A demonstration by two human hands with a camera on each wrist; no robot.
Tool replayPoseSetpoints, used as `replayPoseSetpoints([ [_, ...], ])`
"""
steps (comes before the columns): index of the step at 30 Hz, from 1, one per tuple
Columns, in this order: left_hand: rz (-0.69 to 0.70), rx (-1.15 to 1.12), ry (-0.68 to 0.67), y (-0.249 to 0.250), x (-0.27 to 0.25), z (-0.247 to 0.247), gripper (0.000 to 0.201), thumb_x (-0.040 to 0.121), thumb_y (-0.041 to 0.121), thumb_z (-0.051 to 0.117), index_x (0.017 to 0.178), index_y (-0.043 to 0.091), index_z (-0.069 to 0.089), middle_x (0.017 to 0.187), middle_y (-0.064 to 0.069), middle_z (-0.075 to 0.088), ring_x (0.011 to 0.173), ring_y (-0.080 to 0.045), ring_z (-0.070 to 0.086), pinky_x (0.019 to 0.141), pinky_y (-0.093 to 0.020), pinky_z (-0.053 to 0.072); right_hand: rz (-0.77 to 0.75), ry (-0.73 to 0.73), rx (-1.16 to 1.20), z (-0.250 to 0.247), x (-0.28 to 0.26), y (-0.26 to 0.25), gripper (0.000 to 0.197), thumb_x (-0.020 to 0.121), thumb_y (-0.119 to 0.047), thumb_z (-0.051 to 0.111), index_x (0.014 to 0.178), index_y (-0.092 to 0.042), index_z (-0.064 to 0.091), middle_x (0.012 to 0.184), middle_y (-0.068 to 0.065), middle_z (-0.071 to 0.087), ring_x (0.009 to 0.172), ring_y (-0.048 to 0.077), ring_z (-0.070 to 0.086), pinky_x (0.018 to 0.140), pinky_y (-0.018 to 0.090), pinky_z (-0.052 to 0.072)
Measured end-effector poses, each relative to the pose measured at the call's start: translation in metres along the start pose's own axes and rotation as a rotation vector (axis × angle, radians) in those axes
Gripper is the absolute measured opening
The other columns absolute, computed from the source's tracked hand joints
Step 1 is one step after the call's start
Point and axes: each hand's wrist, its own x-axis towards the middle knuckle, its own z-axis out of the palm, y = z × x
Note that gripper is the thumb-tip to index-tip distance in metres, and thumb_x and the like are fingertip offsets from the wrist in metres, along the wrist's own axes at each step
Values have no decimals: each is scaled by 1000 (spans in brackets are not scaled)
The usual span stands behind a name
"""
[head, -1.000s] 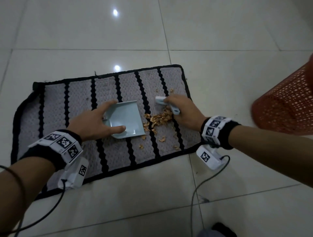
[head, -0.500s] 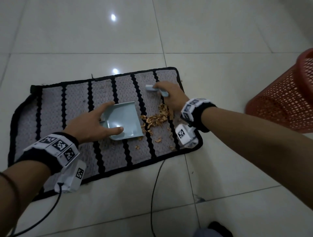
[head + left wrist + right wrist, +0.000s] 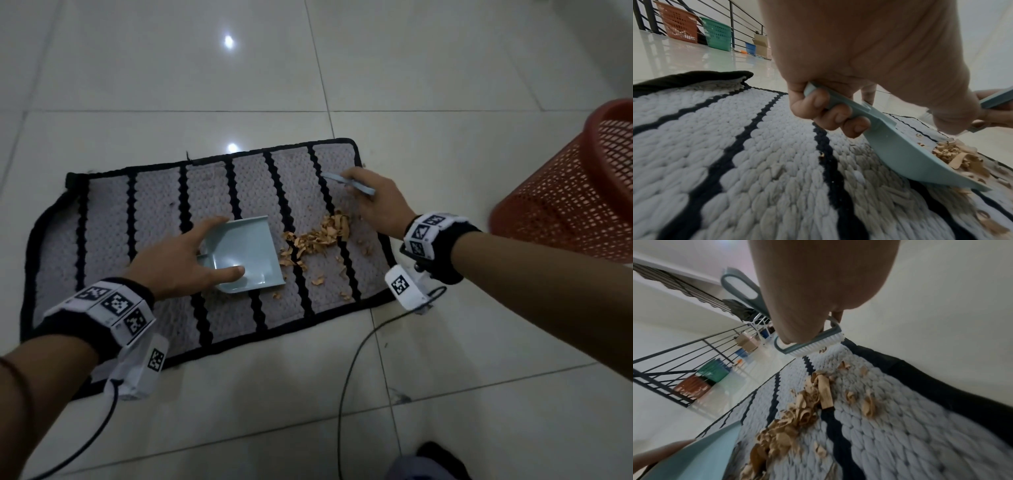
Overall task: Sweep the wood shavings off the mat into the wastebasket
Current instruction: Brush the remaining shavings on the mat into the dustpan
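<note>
1. Tiled floor (image 3: 445, 85): pale glossy tiles under everything; red mesh wastebasket (image 3: 561, 192) standing at the right, well apart from the mat's near-right corner.
2. Mat (image 3: 161, 212): grey knitted rectangle with black stripes and black border, long axis running left to right, far-right end angled away; stripes crossing the short way.
3. Left hand (image 3: 171, 260): fingers curled round the dustpan's handle, seen from the left wrist, thumb laid along the near wall.
4. Right hand (image 3: 376, 202): closed round the hand brush (image 3: 347, 183), held above the far-right part of the mat; brush's long axis roughly left to right, white bristles turned down toward the mat in the right-wrist view, just beyond the far end of the pile.
5. Dustpan (image 3: 245, 255): pale blue, tilted with its open lip down on the mat and pointing right, toward the shavings; handle to the left.
6. Wood shavings (image 3: 318, 236): tan curls in a loose band on the right half of the mat, near end touching the pan's lip, a few strays nearer the right border.
7. Step judged in hand: gathering stroke, brush set behind the pile. Next move likely calls for drawing the bristles leftward through the pile into the pan, pan lip kept pressed flat; emptying into the wastebasket not yet done.
</note>
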Motion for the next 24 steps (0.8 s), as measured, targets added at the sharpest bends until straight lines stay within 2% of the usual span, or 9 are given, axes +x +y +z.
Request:
replayPoseSetpoints([
  [3,-27,-21,31,-10,-7,-3,104,51,90,53,143,53,21,132,-2,60,106,-25,62,89,-42,53,4,-85,-66,12,-2,-1,18,94,-8,51,108,-3,62,89,10,62,71,23,52,63,34,42],
  [7,-67,-28,40,-25,-13,-8,110,47,92,54,145,53,21,133,-6,59,110,-26,62,91,-45,52,-81,-174,-109,26,-27,-17,32,85,6,52,113,-4,62,100,14,68,84,29,60,71,38,51],
  [10,-72,-53,17,-32,-17,-11,114,44,89,63,144,52,22,136,-6,56,111,-26,60,89,-41,51,-26,-18,-52,21,-33,-29,19,98,-5,49,112,-3,61,93,10,66,76,23,57,65,29,44],
  [13,-58,-40,-25,-33,-21,-7,118,45,80,77,145,51,21,136,-6,56,109,-24,61,86,-37,51,117,123,-124,12,-28,-25,25,103,-21,42,100,-4,59,71,6,60,61,21,55,54,22,39],
  [15,-52,-13,-40,-31,-22,0,122,43,78,78,146,51,18,135,-8,58,108,-25,62,86,-38,52,184,125,-170,13,-25,-22,28,104,-29,39,88,-11,53,63,3,55,56,21,52,49,29,35],
  [18,-54,-29,-38,-28,-25,13,129,38,83,75,148,49,14,137,-8,56,111,-26,61,89,-39,52,198,124,-173,29,-28,-26,24,104,-32,42,82,-21,43,59,-9,44,51,10,43,47,28,30],
  [20,-46,-17,-42,-28,-28,19,136,33,90,69,148,49,9,138,-9,55,111,-27,62,88,-39,53,191,106,-164,44,-32,-31,20,103,-28,43,84,-22,44,62,-7,44,53,12,42,50,28,30],
  [22,-42,15,-34,-28,-30,22,137,37,87,72,150,45,7,136,-11,57,107,-28,63,84,-36,53,189,58,-170,54,-36,-39,15,101,-26,44,91,-18,51,71,-1,52,61,17,47,58,28,35],
  [24,-45,57,-9,-27,-29,26,135,43,83,74,152,41,6,131,-10,60,101,-28,64,79,-34,54,178,36,-143,64,-39,-48,16,101,-24,45,91,-15,53,72,0,54,61,17,47,56,28,34],
])
